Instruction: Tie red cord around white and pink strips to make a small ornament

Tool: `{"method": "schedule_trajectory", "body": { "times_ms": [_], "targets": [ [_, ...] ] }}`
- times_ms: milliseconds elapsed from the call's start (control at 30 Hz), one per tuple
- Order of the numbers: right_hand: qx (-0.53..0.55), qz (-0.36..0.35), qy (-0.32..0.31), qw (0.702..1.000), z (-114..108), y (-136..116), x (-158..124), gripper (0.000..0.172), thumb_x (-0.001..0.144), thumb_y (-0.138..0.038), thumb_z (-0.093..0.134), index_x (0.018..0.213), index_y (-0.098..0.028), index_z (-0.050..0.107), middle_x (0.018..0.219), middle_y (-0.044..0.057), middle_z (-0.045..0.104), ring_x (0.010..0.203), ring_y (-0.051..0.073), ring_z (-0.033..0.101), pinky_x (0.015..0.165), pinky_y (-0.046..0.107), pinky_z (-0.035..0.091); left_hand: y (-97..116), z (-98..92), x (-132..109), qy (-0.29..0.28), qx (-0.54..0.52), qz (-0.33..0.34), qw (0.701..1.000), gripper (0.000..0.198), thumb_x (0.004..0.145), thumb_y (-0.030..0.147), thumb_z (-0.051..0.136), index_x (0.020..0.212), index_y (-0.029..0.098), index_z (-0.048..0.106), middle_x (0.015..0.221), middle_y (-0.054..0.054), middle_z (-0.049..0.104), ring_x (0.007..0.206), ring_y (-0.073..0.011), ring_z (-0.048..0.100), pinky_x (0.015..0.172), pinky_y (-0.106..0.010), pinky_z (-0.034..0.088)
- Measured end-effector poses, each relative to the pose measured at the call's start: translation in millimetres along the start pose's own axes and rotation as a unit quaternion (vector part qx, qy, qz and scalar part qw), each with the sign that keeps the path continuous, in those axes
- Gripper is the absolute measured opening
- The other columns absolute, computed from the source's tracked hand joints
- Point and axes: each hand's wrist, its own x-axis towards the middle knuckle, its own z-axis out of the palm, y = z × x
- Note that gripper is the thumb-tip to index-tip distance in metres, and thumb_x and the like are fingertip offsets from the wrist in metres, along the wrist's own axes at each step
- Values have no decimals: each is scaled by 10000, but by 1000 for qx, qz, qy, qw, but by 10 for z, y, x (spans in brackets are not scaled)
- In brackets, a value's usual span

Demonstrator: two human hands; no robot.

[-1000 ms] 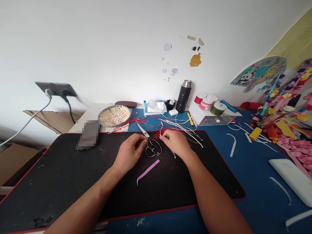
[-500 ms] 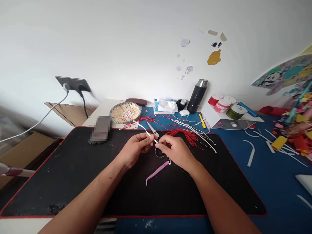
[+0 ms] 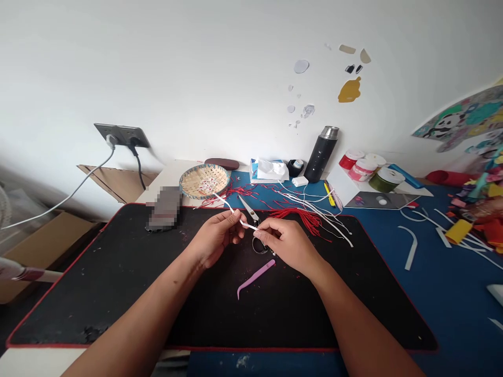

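Note:
A narrow white strip (image 3: 249, 225), looking like paper, runs between my two hands, bent where my left fingers hold it. My left hand (image 3: 218, 235) pinches it between thumb and forefinger, and its free end points up and left toward a woven basket (image 3: 188, 190). At the other end, my right hand (image 3: 288, 242) grips the strip's tip with thumb and fingers. Behind the hands lie scissors (image 3: 250, 208), blades pointing away and handles partly covered by my right hand. Nearer me, pink curved tweezers (image 3: 255, 279) rest on the black mat (image 3: 212, 314).
Red strips (image 3: 304, 219) and white strips (image 3: 334, 225) lie behind my right hand. Farther back are a tissue pack (image 3: 269, 172), a black thermos (image 3: 322, 154) and ribbon spools (image 3: 387, 179) on a box. Colourful paper pieces (image 3: 473, 225) crowd the right. Small bits fill the basket.
My hands have moved slightly apart, so more of the white strip shows between them. The whole view has shifted a little to the left.

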Motion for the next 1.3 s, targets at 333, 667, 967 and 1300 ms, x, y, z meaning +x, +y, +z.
{"method": "schedule_trajectory", "body": {
  "times_ms": [333, 667, 967, 1300],
  "targets": [
    [-157, -51, 75, 984, -11, 92, 0, 181, 1033, -309, 651, 904, -245, 760, 913, 19, 750, 814, 182, 676, 728, 286, 449, -14, 3, -30, -66, 90, -77, 991, 374, 852, 433, 807, 1044, 113, 776, 860, -93, 757, 630, -128, 626, 533, -220, 462],
    [-178, -136, 113, 968, -24, 89, 9, 111, 1009, -232, 681, 951, -246, 775, 1037, 61, 749, 1004, 237, 685, 893, 361, 527, 25, 12, -70, -108, 114, -112, 981, 366, 860, 477, 802, 932, 119, 777, 792, -105, 764, 587, -127, 615, 492, -209, 444],
    [-158, -138, 175, 962, -19, 83, 10, 213, 968, -282, 727, 1180, -278, 739, 1206, 96, 711, 1185, 305, 659, 1049, 481, 531, 21, 39, -98, -144, 67, -118, 980, 394, 875, 491, 799, 1006, 119, 786, 812, -104, 756, 612, -139, 636, 512, -226, 456],
    [28, -57, 166, 984, -1, 61, 13, 211, 1013, -391, 639, 1088, -227, 750, 1060, 88, 739, 914, 220, 706, 821, 343, 579, -10, 71, -54, -74, 2, -49, 996, 395, 843, 481, 831, 993, 123, 757, 782, -67, 729, 606, -135, 639, 506, -219, 466]
  ]
}}
